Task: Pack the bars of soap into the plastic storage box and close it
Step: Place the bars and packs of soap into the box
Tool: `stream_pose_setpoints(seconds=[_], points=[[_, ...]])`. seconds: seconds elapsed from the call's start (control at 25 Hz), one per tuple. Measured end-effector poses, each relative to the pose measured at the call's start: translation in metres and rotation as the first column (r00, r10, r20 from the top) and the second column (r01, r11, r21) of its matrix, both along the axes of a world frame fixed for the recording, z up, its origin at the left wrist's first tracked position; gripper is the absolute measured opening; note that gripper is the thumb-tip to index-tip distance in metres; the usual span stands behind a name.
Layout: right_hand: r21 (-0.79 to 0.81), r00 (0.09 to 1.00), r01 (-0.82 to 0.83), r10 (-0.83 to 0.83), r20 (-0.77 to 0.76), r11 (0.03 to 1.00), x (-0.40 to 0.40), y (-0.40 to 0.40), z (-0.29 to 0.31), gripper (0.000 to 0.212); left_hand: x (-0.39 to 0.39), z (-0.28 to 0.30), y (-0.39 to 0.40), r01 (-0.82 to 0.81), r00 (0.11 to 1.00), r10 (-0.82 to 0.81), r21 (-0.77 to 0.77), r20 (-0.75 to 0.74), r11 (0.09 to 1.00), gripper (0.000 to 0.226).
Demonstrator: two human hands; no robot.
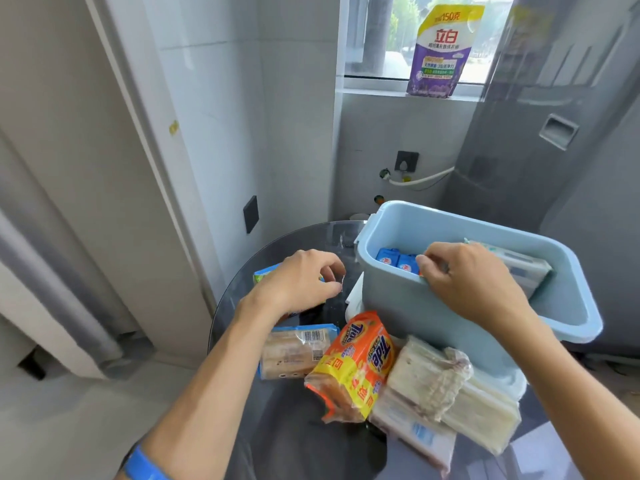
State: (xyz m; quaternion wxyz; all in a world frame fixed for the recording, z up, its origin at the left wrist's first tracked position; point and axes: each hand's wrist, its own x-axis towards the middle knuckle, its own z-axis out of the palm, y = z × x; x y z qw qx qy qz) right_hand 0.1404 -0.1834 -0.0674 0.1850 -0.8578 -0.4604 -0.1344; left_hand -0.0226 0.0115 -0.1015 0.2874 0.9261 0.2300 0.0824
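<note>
A light blue plastic storage box (408,306) stands open on a round dark glass table (294,431). Inside it lie blue soap packs (394,260) and a pale wrapped soap pack (519,268). My right hand (474,282) reaches over the box's near rim, fingers curled at the blue packs; whether it grips one is unclear. My left hand (301,282) hovers over a green and blue soap pack (263,273), fingers apart, holding nothing. In front lie an orange Tide soap pack (356,362), a barcode-labelled tan soap pack (294,351) and clear-wrapped pale soap bars (450,393).
A white lid (353,299) lies partly under the box at its left. A purple detergent pouch (443,50) stands on the window sill. A grey appliance (554,140) stands behind the box. White wall panels rise on the left.
</note>
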Motion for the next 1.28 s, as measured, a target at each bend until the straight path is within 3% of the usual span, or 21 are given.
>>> stream_pose_setpoints(seconds=[0.12,0.2,0.28,0.4,0.52,0.68,0.76,0.88,1.0,1.08,1.16,1.24,1.28], points=[[0.239,0.996,-0.087,0.083,0.026,0.967,-0.020,-0.012,-0.003,0.005,-0.010,-0.007,-0.029,0.072,0.997,-0.072,0.000,-0.034,0.997,0.024],[0.289,0.994,-0.107,0.112,0.001,0.951,-0.037,-0.030,-0.014,0.014,-0.012,-0.010,-0.045,0.135,0.984,-0.142,-0.074,-0.110,0.988,0.048],[0.253,0.992,-0.116,0.098,0.085,0.961,-0.048,-0.050,-0.028,0.026,-0.014,-0.014,-0.055,0.199,0.931,-0.218,-0.095,-0.291,0.975,0.085],[0.309,0.953,-0.253,0.181,0.243,0.917,-0.079,-0.081,-0.051,0.014,-0.014,-0.024,-0.072,0.232,0.881,-0.194,0.037,-0.432,0.972,0.109],[0.018,0.907,-0.378,0.366,0.208,0.926,-0.120,-0.096,-0.080,0.004,-0.007,-0.030,-0.078,0.179,0.917,-0.129,0.101,-0.377,0.979,0.107],[-0.426,0.989,-0.122,0.147,0.027,0.897,-0.143,-0.088,-0.095,0.044,-0.006,-0.028,-0.069,0.167,0.916,-0.156,0.000,-0.369,0.986,0.101],[-0.477,0.998,-0.034,0.053,0.028,0.878,-0.145,-0.086,-0.094,0.060,-0.009,-0.026,-0.067,0.161,0.925,-0.162,-0.032,-0.345,0.986,0.099],[-0.459,0.998,-0.033,0.055,0.035,0.888,-0.142,-0.084,-0.096,0.053,-0.009,-0.024,-0.067,0.161,0.936,-0.167,-0.046,-0.310,0.986,0.096],[-0.351,0.984,-0.120,0.063,-0.168,0.929,-0.144,-0.089,-0.091,0.047,-0.015,-0.021,-0.067,0.173,0.931,-0.183,-0.060,-0.317,0.983,0.091],[-0.143,0.870,-0.218,0.126,-0.477,0.965,-0.140,-0.101,-0.074,0.044,-0.022,-0.013,-0.063,0.118,0.979,-0.129,-0.072,-0.161,0.990,0.071],[0.169,0.570,-0.178,0.242,-0.785,0.969,-0.126,-0.110,-0.044,0.049,-0.027,0.003,-0.062,0.042,0.981,-0.010,-0.164,0.193,0.986,0.038],[0.411,0.277,-0.035,0.404,-0.872,0.911,-0.099,-0.110,-0.013,0.051,-0.015,0.026,-0.062,0.041,0.885,0.075,-0.238,0.459,0.970,0.025],[0.489,0.167,0.059,0.475,-0.864,0.870,-0.083,-0.106,0.001,0.050,-0.005,0.038,-0.063,0.061,0.862,0.057,-0.216,0.503,0.974,0.025]])
